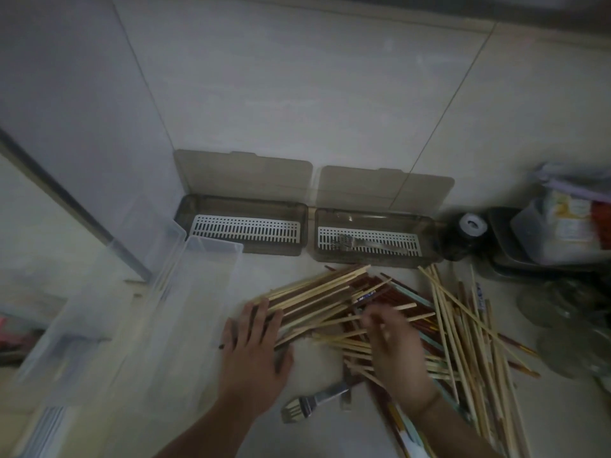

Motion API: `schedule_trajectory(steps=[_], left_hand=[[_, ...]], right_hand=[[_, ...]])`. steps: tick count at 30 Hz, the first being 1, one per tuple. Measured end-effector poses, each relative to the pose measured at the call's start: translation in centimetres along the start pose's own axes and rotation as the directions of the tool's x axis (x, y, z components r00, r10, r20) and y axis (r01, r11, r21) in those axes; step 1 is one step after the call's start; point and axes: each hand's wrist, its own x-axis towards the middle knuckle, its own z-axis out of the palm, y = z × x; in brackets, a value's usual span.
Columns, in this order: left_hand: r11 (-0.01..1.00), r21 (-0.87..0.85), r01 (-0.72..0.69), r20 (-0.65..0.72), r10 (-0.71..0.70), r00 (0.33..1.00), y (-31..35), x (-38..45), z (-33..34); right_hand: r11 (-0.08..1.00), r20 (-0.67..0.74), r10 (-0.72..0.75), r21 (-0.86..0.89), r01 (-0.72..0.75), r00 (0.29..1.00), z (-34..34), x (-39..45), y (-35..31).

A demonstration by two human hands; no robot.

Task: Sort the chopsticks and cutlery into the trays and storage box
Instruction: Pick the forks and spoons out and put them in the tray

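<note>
Chopsticks [380, 312] litter pale tiles; left hand [254, 345] flat, right hand [393, 338] blurred, indeterminate.

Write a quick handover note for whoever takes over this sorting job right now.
Left hand rests flat on the chopstick pile. Right hand is blurred, fingers curled among the sticks; grip unclear.
Left tray looks empty. Right tray holds forks. Clear box holds a few chopsticks.
One fork lies on the counter.
Left to do: nearly all chopsticks, plus that fork.
</note>
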Motion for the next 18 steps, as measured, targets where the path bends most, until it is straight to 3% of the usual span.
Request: schedule_trajectory(steps=[3, 6, 8, 11, 14, 18], left_hand=[[1.000, 0.005, -0.008, -0.003, 0.008, 1.000, -0.2, 0.1, 0.2], [1.000, 0.007, -0.002, 0.001, 0.002, 1.000, -0.2, 0.1, 0.3], [1.000, 0.018, -0.004, 0.003, 0.004, 1.000, -0.2, 0.1, 0.3], [1.000, 0.011, -0.011, -0.005, 0.011, 1.000, -0.3, 0.1, 0.4], [1.000, 0.002, 0.008, 0.019, -0.008, 1.000, -0.3, 0.2, 0.3], [1.000, -0.008, 0.002, 0.018, -0.002, 1.000, -0.3, 0.2, 0.3]], right_hand=[[0.988, -0.071, -0.024, -0.156, 0.013, 0.997, -2.8, 7.0, 1.4], [0.919, -0.033, 0.104, -0.379, -0.108, 0.994, -4.0, 14.0, 4.1], [0.849, 0.100, 0.194, -0.516, -0.116, 0.976, -3.8, 17.2, 5.3], [0.745, 0.326, 0.310, -0.666, -0.015, 0.893, -2.8, 19.9, 6.2], [0.690, 0.395, 0.383, -0.723, 0.026, 0.835, -1.3, 20.8, 6.5], [0.689, 0.341, 0.502, -0.713, -0.129, 0.795, -0.4, 20.6, 6.7]])
